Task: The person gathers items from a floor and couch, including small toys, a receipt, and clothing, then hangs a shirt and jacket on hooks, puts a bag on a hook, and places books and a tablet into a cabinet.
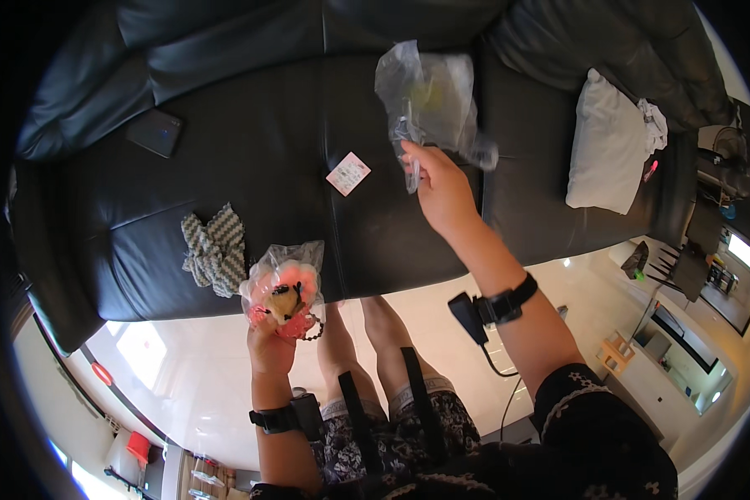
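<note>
My left hand (271, 346) grips a small pink and tan plush item (285, 298) with a ball chain, wrapped in clear plastic, near the sofa's front edge. My right hand (433, 183) is out over the seat, fingers closed on a clear plastic bag (442, 96) with a faint yellowish patch. A small pink and white card (348, 173) lies left of that hand on the black leather sofa (300, 108). A grey zigzag-patterned cloth (215, 246) lies beside the plush item, to its upper left.
A dark phone-like slab (155, 132) rests on the sofa's left. A white pillow (604, 142) and crumpled white cloth (652, 125) are at the right end. My legs stand against the front edge. Furniture and a fan (729, 150) show at the far right.
</note>
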Tool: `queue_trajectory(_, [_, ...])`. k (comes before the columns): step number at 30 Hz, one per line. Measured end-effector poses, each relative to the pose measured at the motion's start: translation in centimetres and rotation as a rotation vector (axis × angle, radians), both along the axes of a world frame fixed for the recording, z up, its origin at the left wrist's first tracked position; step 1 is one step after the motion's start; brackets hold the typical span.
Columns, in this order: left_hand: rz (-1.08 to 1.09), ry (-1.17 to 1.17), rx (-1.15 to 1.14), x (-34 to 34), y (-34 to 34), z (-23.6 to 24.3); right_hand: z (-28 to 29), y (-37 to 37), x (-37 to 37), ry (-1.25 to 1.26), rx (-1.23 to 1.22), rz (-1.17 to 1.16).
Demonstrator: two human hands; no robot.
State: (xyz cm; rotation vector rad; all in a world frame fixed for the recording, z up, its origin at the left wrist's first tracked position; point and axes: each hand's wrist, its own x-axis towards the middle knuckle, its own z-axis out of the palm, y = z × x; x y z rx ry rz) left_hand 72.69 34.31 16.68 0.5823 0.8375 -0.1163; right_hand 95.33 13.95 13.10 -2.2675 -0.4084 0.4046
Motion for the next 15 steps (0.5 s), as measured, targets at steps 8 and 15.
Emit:
queue_trajectory(8, [0.152, -0.033, -0.049, -1.0, -0.6, 6.2, 12.7, -0.2, 2.3, -0.655, -0.182, -0.062])
queue_trajectory(15, [-0.105, -0.197, 0.021, -0.6, -2.4, 18.3, 17.7, -2.1, -1.9, 0.291, -0.277, -0.082])
